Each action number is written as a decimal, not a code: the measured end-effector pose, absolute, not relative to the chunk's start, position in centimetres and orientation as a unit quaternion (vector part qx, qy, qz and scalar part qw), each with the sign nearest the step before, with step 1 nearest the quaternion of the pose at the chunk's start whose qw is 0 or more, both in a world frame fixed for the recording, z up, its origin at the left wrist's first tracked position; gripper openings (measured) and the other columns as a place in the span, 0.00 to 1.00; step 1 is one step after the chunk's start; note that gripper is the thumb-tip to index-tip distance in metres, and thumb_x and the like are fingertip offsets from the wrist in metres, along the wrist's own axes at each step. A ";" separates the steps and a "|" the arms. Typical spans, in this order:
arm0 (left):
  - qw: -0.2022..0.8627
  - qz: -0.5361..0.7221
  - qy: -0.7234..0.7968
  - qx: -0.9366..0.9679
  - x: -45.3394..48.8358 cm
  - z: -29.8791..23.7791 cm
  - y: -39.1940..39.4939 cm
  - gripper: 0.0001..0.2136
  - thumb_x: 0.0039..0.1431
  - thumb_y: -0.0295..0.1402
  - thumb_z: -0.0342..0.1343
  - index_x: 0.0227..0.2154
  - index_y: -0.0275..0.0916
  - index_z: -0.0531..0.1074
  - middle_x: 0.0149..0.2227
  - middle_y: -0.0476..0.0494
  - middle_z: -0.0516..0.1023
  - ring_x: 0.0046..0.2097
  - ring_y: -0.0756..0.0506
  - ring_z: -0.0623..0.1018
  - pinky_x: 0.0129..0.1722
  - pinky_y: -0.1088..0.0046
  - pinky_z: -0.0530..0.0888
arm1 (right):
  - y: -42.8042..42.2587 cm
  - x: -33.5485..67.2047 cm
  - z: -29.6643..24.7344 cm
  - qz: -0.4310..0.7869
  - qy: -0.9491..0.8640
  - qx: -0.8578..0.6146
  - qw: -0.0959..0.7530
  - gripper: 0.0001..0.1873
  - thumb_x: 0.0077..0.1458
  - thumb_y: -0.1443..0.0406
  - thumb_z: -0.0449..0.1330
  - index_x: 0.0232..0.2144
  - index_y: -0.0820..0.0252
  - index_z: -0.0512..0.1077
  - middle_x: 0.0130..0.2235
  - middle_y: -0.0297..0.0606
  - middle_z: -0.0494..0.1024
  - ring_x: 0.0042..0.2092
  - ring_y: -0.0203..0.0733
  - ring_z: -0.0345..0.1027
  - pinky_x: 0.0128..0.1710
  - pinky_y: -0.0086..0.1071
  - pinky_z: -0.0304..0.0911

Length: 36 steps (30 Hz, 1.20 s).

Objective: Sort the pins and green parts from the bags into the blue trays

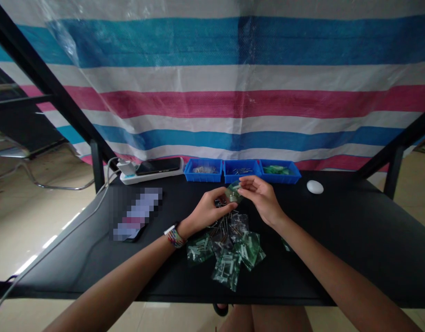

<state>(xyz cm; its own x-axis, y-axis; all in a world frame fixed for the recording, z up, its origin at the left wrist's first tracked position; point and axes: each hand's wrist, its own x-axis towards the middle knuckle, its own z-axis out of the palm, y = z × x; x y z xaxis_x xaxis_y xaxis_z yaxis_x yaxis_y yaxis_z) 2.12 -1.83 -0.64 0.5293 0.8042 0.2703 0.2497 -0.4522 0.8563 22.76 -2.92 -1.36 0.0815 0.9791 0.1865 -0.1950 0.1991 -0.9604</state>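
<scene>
Both hands meet above the middle of the black table (354,240), pinching one small green plastic bag (233,192). My left hand (209,210) grips the bag's lower left side; a beaded band sits on that wrist. My right hand (259,196) holds its upper right edge with fingertips. Below the hands lie several filled green bags (229,258) and a scatter of small metal pins (223,226).
Three blue trays (242,170) line the table's far edge, holding small parts. A power strip with a dark phone (159,166) on it sits to their left, a second phone (134,219) lies nearer, and a white round object (315,186) rests to the right. A striped tarp hangs behind.
</scene>
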 end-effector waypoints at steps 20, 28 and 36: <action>0.526 0.412 0.333 0.665 2.0 -0.5 -1.2 0.23 0.71 0.51 0.54 0.27 0.37 0.72 0.24 0.46 0.76 0.27 0.49 0.73 0.31 0.72 0.71 | -4.6 23.6 -1.0 0.442 -0.560 -0.413 0.566 0.16 0.53 0.54 0.75 0.31 0.56 0.75 0.26 0.32 0.77 0.28 0.40 0.73 0.31 0.36 0.71; 0.578 0.376 0.334 0.643 2.2 -0.3 -1.6 0.24 0.70 0.49 0.56 0.29 0.33 0.82 0.33 0.35 0.86 0.33 0.45 0.80 0.31 0.73 0.71 | -5.2 23.7 -1.0 0.251 -0.692 -0.365 0.570 0.06 0.63 0.66 0.68 0.39 0.48 0.85 0.42 0.38 0.80 0.45 0.46 0.77 0.48 0.43 0.73; 0.575 0.372 0.357 0.635 2.2 -0.5 -1.5 0.14 0.62 0.42 0.63 0.31 0.35 0.82 0.26 0.43 0.83 0.29 0.47 0.77 0.29 0.74 0.71 | -4.9 24.0 -1.0 0.267 -0.637 -0.407 0.598 0.10 0.65 0.62 0.65 0.46 0.46 0.85 0.53 0.41 0.79 0.50 0.48 0.77 0.54 0.46 0.75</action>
<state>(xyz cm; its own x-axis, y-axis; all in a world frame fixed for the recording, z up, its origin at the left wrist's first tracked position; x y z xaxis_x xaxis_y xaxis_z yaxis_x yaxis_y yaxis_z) 2.18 -1.49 -0.49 0.4682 0.8814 0.0631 0.0250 -0.0846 0.9961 23.97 -4.88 -0.98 0.0461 0.8377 0.5442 0.1979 0.5263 -0.8269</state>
